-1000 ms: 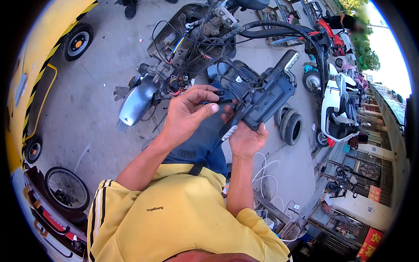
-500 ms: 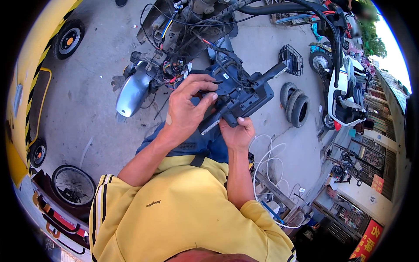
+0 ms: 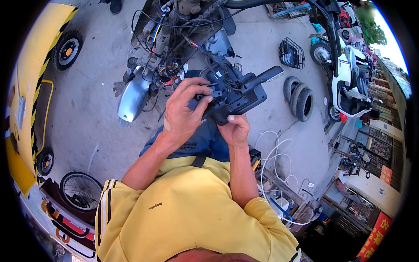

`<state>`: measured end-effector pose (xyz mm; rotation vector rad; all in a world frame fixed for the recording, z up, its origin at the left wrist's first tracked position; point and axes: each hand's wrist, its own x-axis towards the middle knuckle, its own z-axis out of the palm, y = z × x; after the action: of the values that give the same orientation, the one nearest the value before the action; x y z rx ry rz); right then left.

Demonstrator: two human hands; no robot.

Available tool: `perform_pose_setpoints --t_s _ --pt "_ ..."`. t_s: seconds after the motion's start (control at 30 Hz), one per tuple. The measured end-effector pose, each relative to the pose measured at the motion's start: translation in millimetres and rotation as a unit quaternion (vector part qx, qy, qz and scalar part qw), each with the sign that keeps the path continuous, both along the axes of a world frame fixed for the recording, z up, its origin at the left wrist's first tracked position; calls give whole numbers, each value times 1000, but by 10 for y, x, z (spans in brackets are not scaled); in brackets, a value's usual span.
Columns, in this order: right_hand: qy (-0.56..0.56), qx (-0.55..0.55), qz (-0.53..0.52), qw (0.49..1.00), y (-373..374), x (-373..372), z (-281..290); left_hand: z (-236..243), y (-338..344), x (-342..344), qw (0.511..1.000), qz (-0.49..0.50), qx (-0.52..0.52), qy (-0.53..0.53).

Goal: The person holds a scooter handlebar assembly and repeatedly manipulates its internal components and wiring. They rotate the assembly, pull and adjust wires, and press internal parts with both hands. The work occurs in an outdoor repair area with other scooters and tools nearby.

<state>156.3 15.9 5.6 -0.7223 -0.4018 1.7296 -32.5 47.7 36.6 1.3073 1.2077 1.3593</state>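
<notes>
Left hand (image 3: 182,114) curled over the near left end of a black plastic housing (image 3: 238,98), fingertips pressing its top edge among black cables; the housing sits just right of and above this hand, held in the air over the concrete floor (image 3: 87,100). Right hand (image 3: 235,129) grips the housing from beneath, thumb on its lower edge. The housing is matte, angular and boxy, with a long bar-shaped arm projecting toward the upper right. Behind it stands a stripped scooter (image 3: 174,39) with a smooth silver-grey mudguard (image 3: 133,97) and exposed coloured wiring. Farther right, two ribbed rubber tyres (image 3: 299,99) lie on the floor.
</notes>
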Motion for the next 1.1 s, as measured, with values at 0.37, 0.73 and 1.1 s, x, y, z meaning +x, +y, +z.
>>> perform_pose_setpoints --t_s 0.37,0.73,1.1 --pt "-40 -7 -13 999 26 -83 -22 -45 17 -33 995 14 63 75" --pt "-29 -30 -19 999 21 -69 -73 -45 -17 -7 997 26 45 48" --pt "-48 -40 -24 998 -13 -64 -103 -108 -111 -136 999 21 -12 -33"
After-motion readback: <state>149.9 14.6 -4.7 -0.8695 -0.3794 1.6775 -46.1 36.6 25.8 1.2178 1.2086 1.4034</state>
